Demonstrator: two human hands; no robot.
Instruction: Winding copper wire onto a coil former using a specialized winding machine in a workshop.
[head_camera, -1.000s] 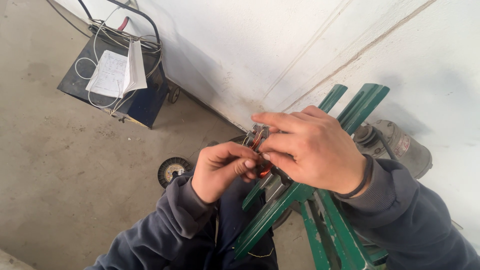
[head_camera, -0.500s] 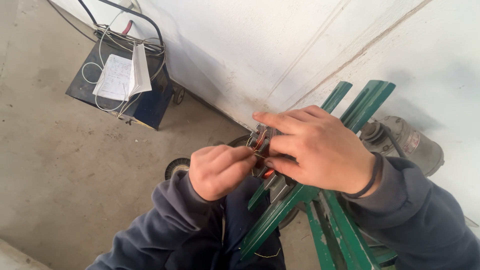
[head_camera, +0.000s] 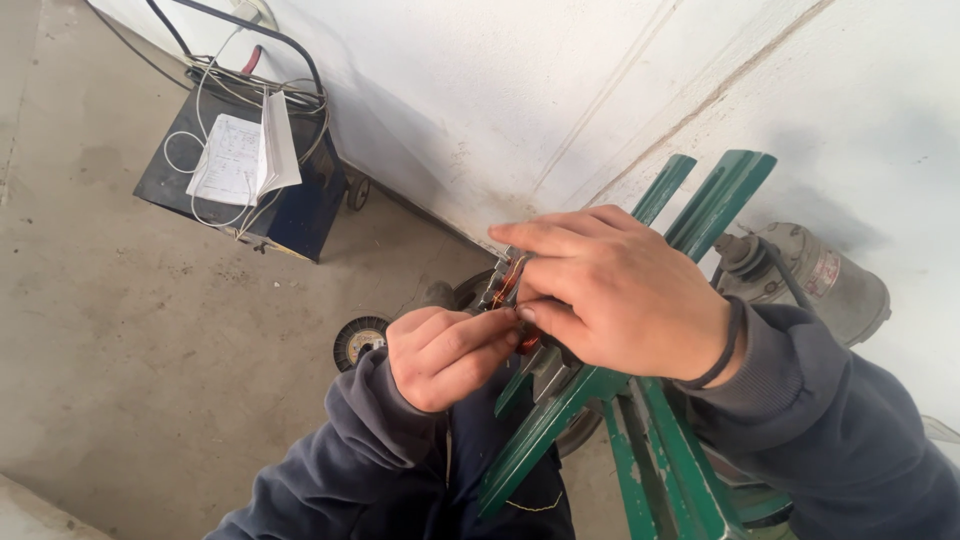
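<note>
My right hand clamps over the copper-wound metal core atop the green frame; its long axis runs up-left to down-right. My left hand pinches wire at its lower end

Both hands on copper-wound part atop green frame

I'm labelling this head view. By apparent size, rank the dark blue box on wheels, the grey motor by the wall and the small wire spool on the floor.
1. Dark blue box on wheels
2. Grey motor
3. Small wire spool

The motor is partly hidden, so its place is unsure.
</note>
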